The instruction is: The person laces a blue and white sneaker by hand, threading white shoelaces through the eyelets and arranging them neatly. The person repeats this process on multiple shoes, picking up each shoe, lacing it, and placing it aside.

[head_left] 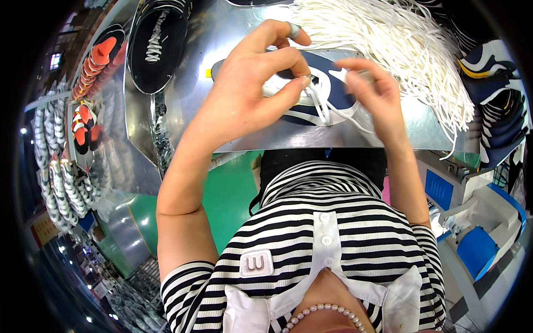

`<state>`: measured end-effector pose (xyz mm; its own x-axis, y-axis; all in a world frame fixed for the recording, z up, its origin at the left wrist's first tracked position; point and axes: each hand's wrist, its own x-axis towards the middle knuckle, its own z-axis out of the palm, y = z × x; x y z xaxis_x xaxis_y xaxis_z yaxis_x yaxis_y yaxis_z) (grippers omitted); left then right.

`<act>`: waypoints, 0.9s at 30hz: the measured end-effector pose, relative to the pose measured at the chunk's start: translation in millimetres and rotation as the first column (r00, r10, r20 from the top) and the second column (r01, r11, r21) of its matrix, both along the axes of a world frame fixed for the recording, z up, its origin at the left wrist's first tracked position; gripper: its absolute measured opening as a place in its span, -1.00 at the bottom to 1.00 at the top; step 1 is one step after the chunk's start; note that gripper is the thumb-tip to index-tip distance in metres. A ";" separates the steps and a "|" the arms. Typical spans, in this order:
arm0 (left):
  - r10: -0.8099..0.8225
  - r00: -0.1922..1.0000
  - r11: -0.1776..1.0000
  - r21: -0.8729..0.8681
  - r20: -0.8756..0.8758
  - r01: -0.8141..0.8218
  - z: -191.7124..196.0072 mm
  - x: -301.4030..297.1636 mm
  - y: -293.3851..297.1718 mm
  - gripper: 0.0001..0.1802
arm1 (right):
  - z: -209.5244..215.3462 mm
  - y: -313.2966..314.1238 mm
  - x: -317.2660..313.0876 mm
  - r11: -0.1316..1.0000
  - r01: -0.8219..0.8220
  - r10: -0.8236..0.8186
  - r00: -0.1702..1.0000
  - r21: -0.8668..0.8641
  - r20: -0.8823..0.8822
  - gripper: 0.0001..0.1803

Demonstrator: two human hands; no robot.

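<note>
A navy and white shoe upper [311, 117] lies on the metal tabletop in front of me, partly hidden behind my left hand. My left hand [252, 83] is over its left part, thumb and index finger pinched on a white shoelace [321, 102]. A grey band wraps one fingertip of that hand. From the pinch the lace hangs in a loop over the upper, and a loose length trails right toward the table edge. At the upper's right end is my right hand [377, 94], its fingers bent and smeared by motion; whether they hold lace cannot be seen.
A big heap of white shoelaces [400, 55] spreads over the table's far right. Black shoe uppers [157, 55] lie at the far left. Stacked navy uppers [502, 119] stand at the right, above a grey and blue machine [480, 250]. Orange-lined shoe parts [100, 61] are farther left.
</note>
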<state>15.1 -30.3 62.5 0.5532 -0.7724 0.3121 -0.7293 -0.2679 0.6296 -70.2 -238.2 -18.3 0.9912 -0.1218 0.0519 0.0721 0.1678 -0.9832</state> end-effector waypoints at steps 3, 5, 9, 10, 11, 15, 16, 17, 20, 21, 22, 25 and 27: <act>0.008 1.000 1.000 0.010 0.029 -0.008 -22.9 3.1 -12.0 -0.87 | -11.4 19.4 1.3 0.987 -0.129 0.143 0.980 0.099 -0.140 -0.78; 0.117 0.993 0.993 0.009 -0.015 -0.117 -26.0 -1.9 -12.6 -0.85 | -14.7 21.5 3.8 0.965 -0.079 0.139 0.964 0.251 -0.228 -0.75; 0.330 0.943 0.904 0.303 -0.047 -0.301 -40.2 -11.1 22.2 -0.75 | -24.3 23.7 7.4 0.981 0.088 -0.043 0.968 0.174 -0.248 -0.63; 0.372 0.920 0.875 0.377 -0.125 -0.303 -45.5 -13.6 27.3 -0.72 | -28.3 24.3 8.4 0.986 0.115 -0.081 0.965 0.124 -0.251 -0.59; 0.390 0.863 0.885 0.389 -0.321 -0.255 -54.1 -13.5 28.8 -0.60 | -28.1 25.7 8.8 0.992 0.077 -0.049 0.965 0.100 -0.257 -0.59; 0.317 0.097 0.941 0.301 -0.943 -0.153 -62.4 10.5 5.4 -0.48 | -39.0 36.7 9.9 0.989 0.132 -0.145 0.962 -0.070 -0.231 -0.62; 0.374 0.128 0.920 0.349 -0.919 -0.179 -66.5 7.0 2.1 -0.50 | -39.4 37.1 9.0 0.984 0.125 -0.151 0.964 -0.128 -0.221 -0.61; 0.431 0.159 0.894 0.397 -0.888 -0.208 -71.9 3.2 0.2 -0.51 | -39.1 37.7 8.3 0.976 0.118 -0.156 0.965 -0.183 -0.211 -0.61; 0.451 0.284 0.872 0.350 -0.846 -0.342 -72.4 -9.4 -2.8 -0.64 | -33.1 35.9 4.8 0.940 0.031 -0.117 0.964 -0.340 -0.238 -0.59; 0.425 0.341 0.876 0.287 -0.838 -0.387 -73.1 -15.1 -3.0 -0.67 | -24.2 35.6 4.0 0.931 -0.009 -0.092 0.962 -0.365 -0.258 -0.58; 0.402 0.398 0.877 0.221 -0.824 -0.427 -74.2 -20.1 -3.8 -0.71 | -20.1 35.9 3.1 0.920 -0.050 -0.066 0.958 -0.389 -0.279 -0.57; 0.383 0.447 0.842 0.106 -0.808 -0.529 -82.5 -30.5 -3.1 -0.80 | -24.0 34.7 1.1 0.850 -0.061 -0.033 0.985 -0.523 -0.167 -0.59; 0.347 0.471 0.830 0.031 -0.811 -0.557 -86.4 -33.4 -1.2 -0.79 | -14.9 34.0 -4.1 0.887 -0.089 0.013 0.985 -0.453 -0.170 -0.67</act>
<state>-18.3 -31.4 -23.9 0.9042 -0.3133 -0.2904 0.2360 -0.2003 0.9509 -74.3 -204.2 -33.2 0.9951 -0.0716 -0.0677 -0.0864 -0.3040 -0.9487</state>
